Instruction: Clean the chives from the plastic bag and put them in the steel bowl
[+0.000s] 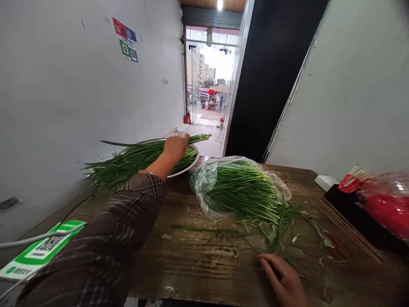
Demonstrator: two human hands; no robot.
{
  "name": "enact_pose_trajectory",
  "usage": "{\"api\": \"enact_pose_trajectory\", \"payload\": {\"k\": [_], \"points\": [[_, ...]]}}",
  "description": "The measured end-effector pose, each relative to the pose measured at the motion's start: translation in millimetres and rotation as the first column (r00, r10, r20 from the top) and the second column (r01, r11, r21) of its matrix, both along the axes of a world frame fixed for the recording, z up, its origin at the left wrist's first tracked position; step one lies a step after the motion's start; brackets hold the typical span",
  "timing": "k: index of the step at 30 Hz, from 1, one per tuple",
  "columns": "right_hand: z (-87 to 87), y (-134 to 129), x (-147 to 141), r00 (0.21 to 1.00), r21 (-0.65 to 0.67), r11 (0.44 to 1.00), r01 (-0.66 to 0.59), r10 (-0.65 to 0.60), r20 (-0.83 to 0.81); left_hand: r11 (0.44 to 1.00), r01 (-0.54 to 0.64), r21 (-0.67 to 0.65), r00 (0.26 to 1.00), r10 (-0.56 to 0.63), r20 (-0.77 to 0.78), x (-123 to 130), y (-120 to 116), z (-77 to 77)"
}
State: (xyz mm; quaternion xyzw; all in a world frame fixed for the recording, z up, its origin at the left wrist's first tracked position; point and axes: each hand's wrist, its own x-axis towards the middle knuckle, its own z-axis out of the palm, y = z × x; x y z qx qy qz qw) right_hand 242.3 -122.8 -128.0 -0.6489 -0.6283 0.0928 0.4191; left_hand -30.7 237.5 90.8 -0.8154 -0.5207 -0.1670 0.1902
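Here, head view: left hand point(175, 147) fingers closed round green stalks point(200, 137) over white bowl point(194, 164); right hand point(284, 279) near leaf scraps point(270, 232) on counter point(204, 264), fingertips close, cannot tell if holding. Best keep bunch level, ends together, grip light against bruising.

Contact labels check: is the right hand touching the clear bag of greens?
Apart. The head view shows it: the right hand is on the nearer side, with bare tabletop and loose green scraps visible between it and the clear bag.
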Motion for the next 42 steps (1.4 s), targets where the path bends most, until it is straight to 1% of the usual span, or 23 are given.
{"api": "enact_pose_trajectory", "payload": {"k": [2, 4, 6, 8, 10, 13, 16, 19, 21, 22, 24, 26, 27, 29, 30, 31, 33, 34, 36, 37, 39, 40, 42], "points": [[-2.5, -1.1, 3.0, 1.0, -0.016, 1.0, -0.016, 0.016, 0.024, 0.997, -0.054, -0.048, 0.998, 0.056, 0.028, -5.3, 14.9, -19.6], [-2.6, -2.1, 4.4, 0.999, -0.032, 0.999, -0.018, 0.019, 0.038, 0.979, -0.119, -0.167, 0.993, 0.12, -0.004, -11.6, 26.3, -41.2], [-0.5, -2.8, 3.8, 0.999, -0.045, 0.999, -0.001, 0.003, 0.048, 0.917, -0.176, -0.357, 0.984, 0.154, -0.089, -18.6, 34.2, -62.0], [2.8, -3.2, 1.5, 0.999, -0.052, 0.999, 0.015, -0.012, 0.051, 0.871, -0.204, -0.447, 0.978, 0.161, -0.133, -24.7, 38.9, -77.3], [6.2, -3.3, -1.7, 0.999, -0.042, 0.999, 0.032, -0.03, 0.045, 0.876, -0.203, -0.438, 0.977, 0.154, -0.145, -28.2, 40.2, -83.2], [9.0, -3.5, -5.8, 0.998, -0.015, 0.998, 0.063, -0.062, 0.022, 0.918, -0.157, -0.365, 0.984, 0.114, -0.137, -25.2, 31.7, -75.1], [6.8, -4.8, -6.1, 0.998, -0.003, 0.998, 0.059, -0.059, 0.024, 0.958, -0.027, -0.287, 0.999, 0.016, -0.039, -10.1, 6.0, -58.2], [0.7, -6.4, -2.5, 0.997, 0.014, 0.999, 0.049, -0.05, 0.059, 0.949, 0.179, -0.261, 0.98, -0.148, 0.134, 15.4, -33.7, -46.1], [-2.6, -7.5, 0.0, 0.996, 0.018, 0.999, 0.036, -0.037, 0.083, 0.908, 0.356, -0.219, 0.912, -0.287, 0.293, 34.9, -63.8, -44.9], [-3.4, -8.1, 0.7, 0.995, 0.01, 1.0, 0.022, -0.022, 0.094, 0.873, 0.458, -0.168, 0.848, -0.373, 0.375, 44.6, -79.4, -46.8], [-2.5, -9.6, 0.5, 0.993, -0.023, 0.999, -0.025, 0.028, 0.115, 0.839, 0.522, -0.156, 0.81, -0.43, 0.399, 62.7, -110.4, -55.9], [0.8, -11.3, -2.0, 0.985, -0.071, 0.994, -0.079, 0.088, 0.145, 0.799, 0.578, -0.164, 0.777, -0.478, 0.409, 78.3, -139.7, -71.0], [2.7, -12.0, -3.6, 0.979, -0.091, 0.991, -0.1, 0.115, 0.17, 0.765, 0.621, -0.169, 0.749, -0.516, 0.415, 84.7, -152.8, -80.2], [5.6, -12.2, -6.1, 0.958, -0.119, 0.983, -0.137, 0.162, 0.237, 0.68, 0.718, -0.152, 0.653, -0.582, 0.485, 93.8, -173.7, -99.5], [6.3, -11.4, -6.3, 0.944, -0.128, 0.98, -0.154, 0.184, 0.275, 0.653, 0.743, -0.15, 0.625, -0.596, 0.504, 95.9, -180.7, -108.9], [6.5, -9.9, -5.4, 0.928, -0.14, 0.975, -0.17, 0.206, 0.31, 0.644, 0.752, -0.14, 0.608, -0.596, 0.525, 96.1, -185.0, -117.5], [6.8, -4.9, 0.4, 0.903, -0.163, 0.972, -0.172, 0.221, 0.369, 0.666, 0.737, -0.113, 0.599, -0.568, 0.565, 90.7, -184.5, -131.5], [8.0, -1.6, 5.0, 0.895, -0.172, 0.974, -0.149, 0.207, 0.396, 0.696, 0.713, -0.085, 0.595, -0.537, 0.598, 85.4, -179.8, -136.6], [15.3, 6.0, 14.5, 0.885, -0.159, 0.987, -0.001, 0.075, 0.46, 0.733, 0.677, -0.067, 0.584, -0.481, 0.654, 71.7, -163.5, -143.2], [22.0, 10.2, 17.4, 0.872, -0.136, 0.986, 0.096, -0.018, 0.489, 0.771, 0.635, -0.046, 0.572, -0.43, 0.699, 64.1, -153.2, -144.9], [40.3, 20.1, 13.5, 0.857, -0.095, 0.978, 0.186, -0.115, 0.502, 0.896, 0.444, 0.022, 0.458, -0.249, 0.853, 49.5, -132.6, -145.9], [50.4, 26.3, 4.9, 0.86, -0.057, 0.981, 0.187, -0.135, 0.491, 0.929, 0.366, 0.045, 0.388, -0.196, 0.9, 42.9, -123.9, -145.4], [67.6, 41.3, -25.8, 0.886, -0.013, 0.998, 0.062, -0.049, 0.462, 0.951, 0.283, 0.123, 0.26, -0.199, 0.945, 32.1, -112.7, -142.3]]}}
